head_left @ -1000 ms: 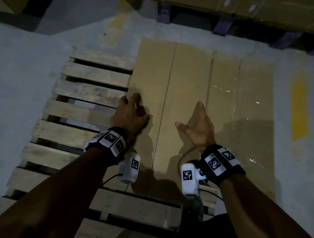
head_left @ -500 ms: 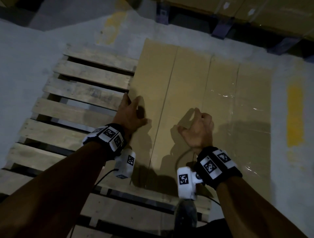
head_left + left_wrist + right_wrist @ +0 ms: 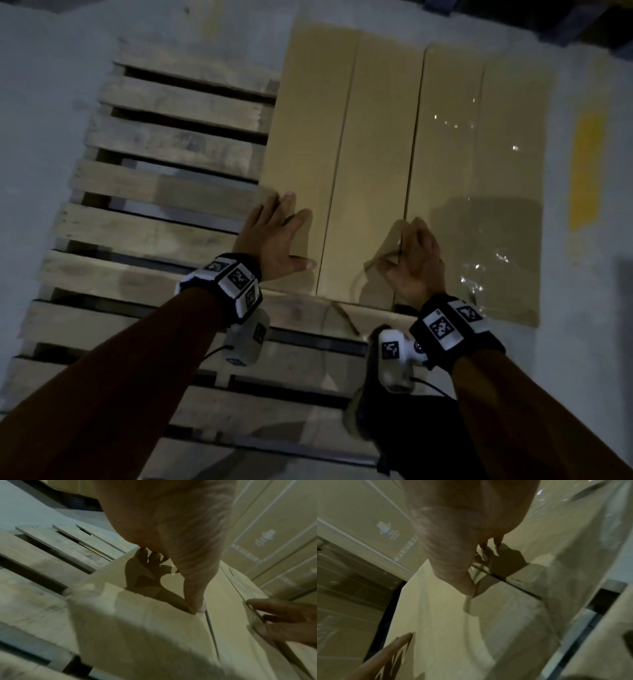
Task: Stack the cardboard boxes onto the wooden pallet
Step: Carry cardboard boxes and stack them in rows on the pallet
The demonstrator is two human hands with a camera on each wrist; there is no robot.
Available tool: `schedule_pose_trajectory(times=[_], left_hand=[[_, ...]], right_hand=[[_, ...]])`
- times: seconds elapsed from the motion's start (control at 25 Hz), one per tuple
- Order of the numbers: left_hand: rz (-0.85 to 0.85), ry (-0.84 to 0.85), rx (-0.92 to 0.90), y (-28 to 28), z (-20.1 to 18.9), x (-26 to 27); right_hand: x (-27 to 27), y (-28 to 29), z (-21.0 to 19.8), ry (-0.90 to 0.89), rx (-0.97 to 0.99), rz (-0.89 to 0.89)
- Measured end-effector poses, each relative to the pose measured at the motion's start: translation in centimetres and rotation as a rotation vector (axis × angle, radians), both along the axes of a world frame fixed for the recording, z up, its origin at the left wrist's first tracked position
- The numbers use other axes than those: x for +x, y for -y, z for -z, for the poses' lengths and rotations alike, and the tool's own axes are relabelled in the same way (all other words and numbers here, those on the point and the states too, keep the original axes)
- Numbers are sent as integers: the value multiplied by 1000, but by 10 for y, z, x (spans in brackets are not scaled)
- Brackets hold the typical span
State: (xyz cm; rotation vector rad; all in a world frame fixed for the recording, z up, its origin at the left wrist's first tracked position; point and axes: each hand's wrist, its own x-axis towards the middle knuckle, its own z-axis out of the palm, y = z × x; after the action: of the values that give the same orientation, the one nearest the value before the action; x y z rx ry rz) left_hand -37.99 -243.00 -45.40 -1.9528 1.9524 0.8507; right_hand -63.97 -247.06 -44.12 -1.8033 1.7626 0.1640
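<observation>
Both hands work the near edge of two cardboard boxes lying side by side at frame centre. My left hand [image 3: 274, 240] lies flat, fingers spread, on the left cardboard box [image 3: 308, 144]; my right hand [image 3: 412, 262] curls its fingers at the seam where that box meets the plastic-wrapped box [image 3: 476, 164], though I cannot tell if it grips anything. The left box rests on the wooden pallet [image 3: 164, 192], whose slats fill the left of the frame; the wrapped one sits toward the right, over the grey concrete floor [image 3: 37, 102]. A yellow floor mark [image 3: 585, 171] shows at right, and a dark shoe [image 3: 368, 404] stands on the pallet, lower centre.
</observation>
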Motion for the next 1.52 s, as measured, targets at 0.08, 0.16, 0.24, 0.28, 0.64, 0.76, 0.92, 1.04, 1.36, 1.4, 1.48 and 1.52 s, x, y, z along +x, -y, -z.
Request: schedule_pose_trajectory(times=[0.08,0.16,0.24,0.28,0.64,0.76,0.92,1.04,1.36,1.4,1.48,1.52], left_hand=[[96,33,11,-26,-1,-8],[160,71,28,-46,-2,-13],[166,96,25,-58,-2,-17],[155,116,10,-60,-2,-18],[112,169,-68,-63,2,-24],[106,175,-75,-63,2,-24],[111,151,-73,-61,2,-22],[97,124,-108,-56,2,-22],[94,125,-87,-52,6,-20],[95,129,-88,-52,7,-20],[100,134,-102,-52,7,-20],[106,137,-111,-52,7,-20]], right_hand=[[-13,-25,3,10,-13,48],[-25,-50,5,20,-30,69],[-35,-70,9,-7,-55,23],[-38,-76,12,-20,-64,0],[-28,-76,9,-140,-69,10],[-27,-75,10,-151,-82,5],[-25,-73,11,-166,-59,12],[-23,-70,11,-169,-60,29],[-20,-67,14,-208,-42,29],[-20,-67,14,-214,-40,26],[-20,-68,15,-230,-38,27],[-20,-68,16,-234,-41,25]])
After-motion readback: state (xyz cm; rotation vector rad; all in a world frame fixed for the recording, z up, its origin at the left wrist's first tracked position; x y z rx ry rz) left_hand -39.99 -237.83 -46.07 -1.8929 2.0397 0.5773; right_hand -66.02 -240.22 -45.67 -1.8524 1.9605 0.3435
